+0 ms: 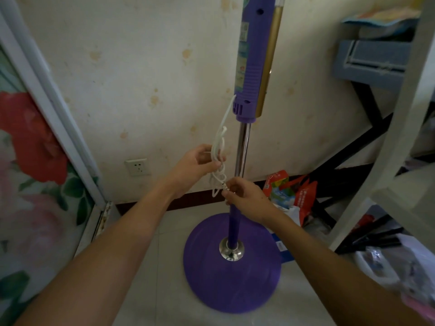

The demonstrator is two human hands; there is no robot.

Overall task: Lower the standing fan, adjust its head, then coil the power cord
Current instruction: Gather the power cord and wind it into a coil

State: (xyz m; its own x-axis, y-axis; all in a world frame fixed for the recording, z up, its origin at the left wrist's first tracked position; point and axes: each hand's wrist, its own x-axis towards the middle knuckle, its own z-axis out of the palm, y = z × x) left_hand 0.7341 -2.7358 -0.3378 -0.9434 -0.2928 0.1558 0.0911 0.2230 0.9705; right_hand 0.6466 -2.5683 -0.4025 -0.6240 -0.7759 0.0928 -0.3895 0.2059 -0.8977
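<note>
A purple standing fan rises from a round base point(231, 274), with a chrome pole point(242, 151) and a purple control column point(250, 60); its head is out of view above. A white power cord point(220, 147) leaves the column's lower end and hangs in several bunched loops left of the pole. My left hand point(196, 164) grips the loops at their middle. My right hand point(244, 198) pinches the cord's lower end just below, in front of the pole.
A white wall socket point(137, 167) sits low on the stained wall at left. A floral sliding door point(35, 172) fills the left side. Bags and packets point(292, 194) lie on the floor right of the fan, beside a white shelf frame point(386, 161).
</note>
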